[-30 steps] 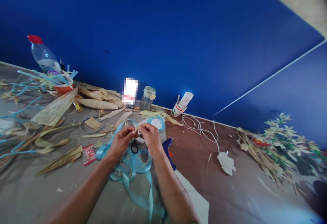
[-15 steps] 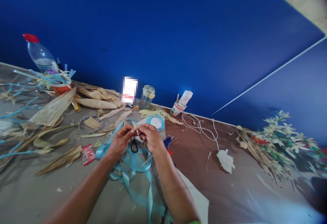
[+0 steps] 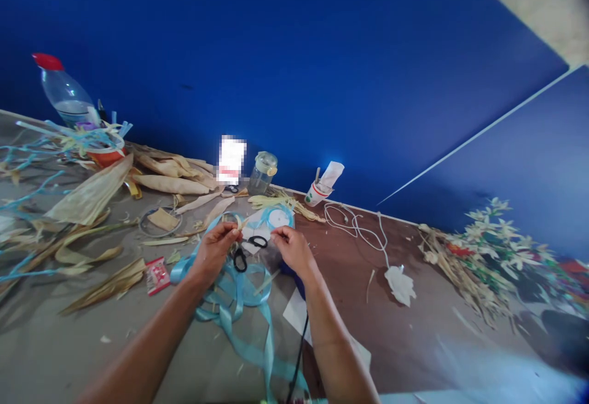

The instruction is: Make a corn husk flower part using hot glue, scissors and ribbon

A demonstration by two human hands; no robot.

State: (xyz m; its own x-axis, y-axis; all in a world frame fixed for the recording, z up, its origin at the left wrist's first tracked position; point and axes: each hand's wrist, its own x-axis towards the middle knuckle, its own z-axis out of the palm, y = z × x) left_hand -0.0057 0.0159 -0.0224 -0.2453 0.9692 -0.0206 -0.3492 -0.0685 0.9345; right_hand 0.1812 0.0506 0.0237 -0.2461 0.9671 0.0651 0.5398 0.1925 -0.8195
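My left hand (image 3: 215,249) pinches a small pale strip of corn husk (image 3: 240,224) between thumb and fingertips. To its right, apart from it, my right hand (image 3: 295,252) has thumb and fingers pressed together; whether anything is between them is too small to tell. Scissors with black handles (image 3: 240,261) lie between and below the hands. Loops of light blue satin ribbon (image 3: 225,321) spread under my left hand and toward me. Just beyond my right hand lies a roll of blue ribbon (image 3: 291,215) with a white centre.
Dried corn husks (image 3: 172,184), a red candy packet (image 3: 157,275) and a red-capped bottle (image 3: 69,94) are at left. A lidded jar (image 3: 264,172), a white cup (image 3: 315,194) and a white cable (image 3: 356,227) line the back. White flowers (image 3: 499,232) lie at right.
My hands, together at the husk strip before, have moved apart. My right hand has shifted right and down, away from the strip, uncovering more of the scissors; my left hand keeps the strip.
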